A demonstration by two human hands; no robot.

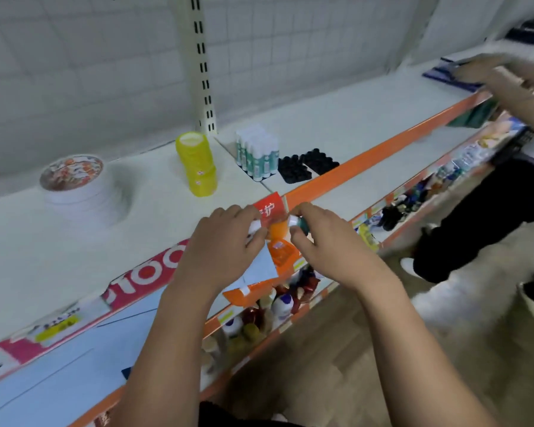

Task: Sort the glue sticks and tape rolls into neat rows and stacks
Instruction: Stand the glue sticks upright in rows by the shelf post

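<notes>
Two glue sticks in hand, near the shelf edge

Our left grip (219, 238) pinches a white-tipped stick (255, 227) and our right grip (324, 238) curls round a teal stick (300, 224). Both are held in front of the glue block (256, 152), apart from it, over the front of the shelf (352, 127). The block stands upright in tight rows, so we judge these two belong there, caps up. Left of the block the yellow tape stack (196, 163) leans, with the white rolls (74, 183) further left. The black pieces (305, 166) just right of the block are too blurred to name.
</notes>
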